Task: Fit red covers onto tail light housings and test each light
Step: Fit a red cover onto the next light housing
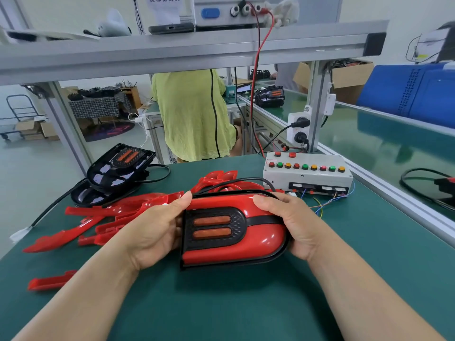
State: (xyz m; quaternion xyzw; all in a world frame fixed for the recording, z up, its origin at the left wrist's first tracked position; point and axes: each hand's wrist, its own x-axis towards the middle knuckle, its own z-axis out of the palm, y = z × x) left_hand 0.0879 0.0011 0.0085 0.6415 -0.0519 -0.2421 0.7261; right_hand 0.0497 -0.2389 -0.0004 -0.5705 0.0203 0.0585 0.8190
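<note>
I hold a tail light [246, 244] above the green mat, its black housing fitted with a glossy red cover and two orange lenses in a black insert. My left hand [157, 230] grips its left end, thumb on the top edge. My right hand [290, 222] grips the right end, thumb on top. A black cable [236, 182] runs from the light toward the white test box [307, 175] with coloured buttons. Loose red covers [118, 215] lie in a pile to the left. Bare black housings [118, 168] are stacked at the back left.
One red cover [49, 281] lies alone near the front left edge. Thin coloured wires [322, 205] trail from the test box. An aluminium rail [403, 200] bounds the mat on the right. A person in a green shirt [194, 114] sits beyond the bench.
</note>
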